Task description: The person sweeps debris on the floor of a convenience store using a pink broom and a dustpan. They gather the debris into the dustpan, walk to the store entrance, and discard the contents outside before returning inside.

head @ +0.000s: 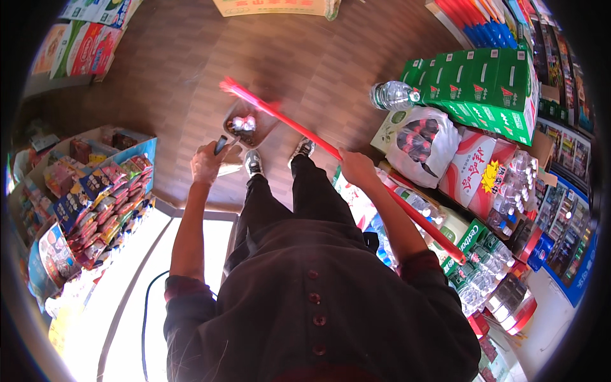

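My right hand grips the long red handle of a broom, which slants across in front of my legs. The broom's pinkish-red bristle end hangs over a dustpan and looks blurred. Crumpled white litter and dark debris lie in the pan. My left hand is closed around a dark-tipped handle that runs towards the dustpan. The pan is just ahead of my shoes, over the wood-patterned floor.
Snack packets fill a display rack on the left. To the right are green cartons, a clear water bottle and a white bag of dark bottles. A cardboard box lies ahead; a bright doorway opens behind on the left.
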